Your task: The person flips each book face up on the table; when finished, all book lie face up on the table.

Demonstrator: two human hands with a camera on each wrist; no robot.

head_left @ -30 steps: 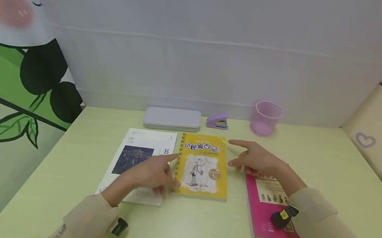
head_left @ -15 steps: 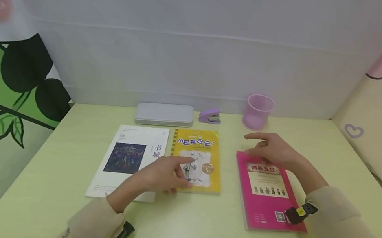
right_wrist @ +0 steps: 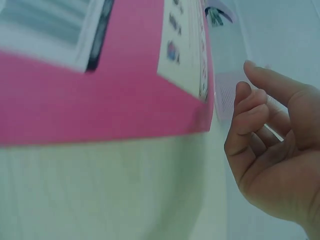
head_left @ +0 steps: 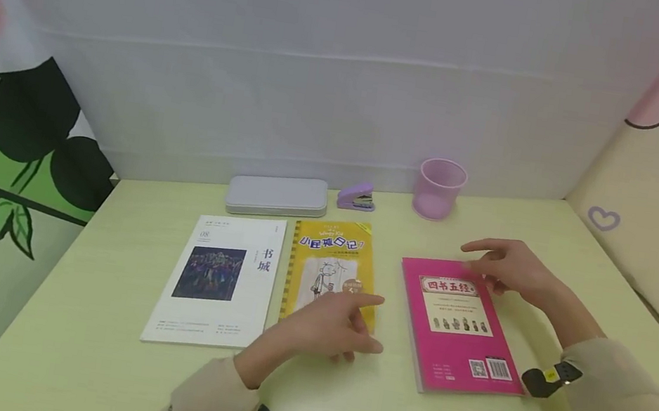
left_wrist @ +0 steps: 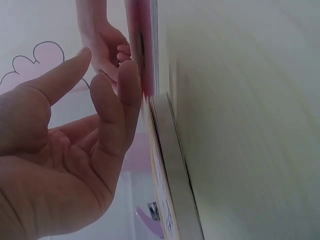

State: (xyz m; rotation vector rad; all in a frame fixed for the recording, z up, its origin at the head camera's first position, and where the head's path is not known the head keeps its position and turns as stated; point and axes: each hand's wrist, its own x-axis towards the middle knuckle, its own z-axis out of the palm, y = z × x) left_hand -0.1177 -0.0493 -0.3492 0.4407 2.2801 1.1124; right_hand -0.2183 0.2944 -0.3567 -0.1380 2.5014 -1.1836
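Three books lie flat on the table. The white book (head_left: 216, 323) is at the left, the yellow book (head_left: 311, 260) in the middle, and the pink book (head_left: 441, 357) at the right. My left hand (head_left: 327, 326) hovers over the lower part of the yellow book and hides some of its cover; in the left wrist view its fingers (left_wrist: 111, 115) are loosely bent with nothing between them. By the upper right edge of the pink book is my right hand (head_left: 517, 273). The right wrist view shows that hand's relaxed fingers (right_wrist: 240, 140) holding nothing, apart from the pink cover (right_wrist: 125, 90).
Along the back of the table stand a pale flat case (head_left: 277, 195), a purple stapler (head_left: 357, 197) and a pink translucent cup (head_left: 439, 190). A white cloth wall (head_left: 321, 90) rises behind them, with printed side panels left and right.
My left hand has moved right, from the white book's edge across the yellow book. My right hand has gone right, away from the yellow book to the pink book's far edge. The view has shifted slightly.
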